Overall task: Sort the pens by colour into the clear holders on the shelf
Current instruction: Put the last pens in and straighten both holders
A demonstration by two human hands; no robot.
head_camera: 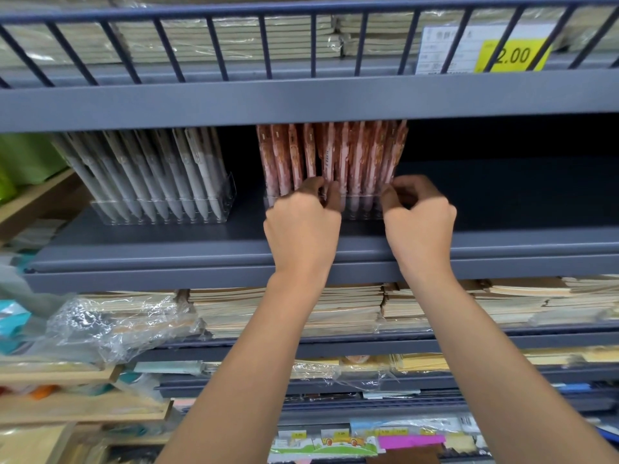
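On the shelf (502,236), pink pens (355,155) stand upright, tips down.

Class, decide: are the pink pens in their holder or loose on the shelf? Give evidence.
In the holder. The pink pens stand packed together, tips down inside the clear holder.

Grey pens (157,172) stand packed in a row in a clear holder (160,214) on the left of the grey shelf (167,249), all leaning left, tips down. Well apart to the right, pink pens (351,155) with a printed pattern stand close together and nearly upright in a second holder (363,211), their tops reaching the shelf above. The left hand (301,226) pinches pink pens near the row's middle, and the right hand (418,222) curls its fingers at the row's right end.
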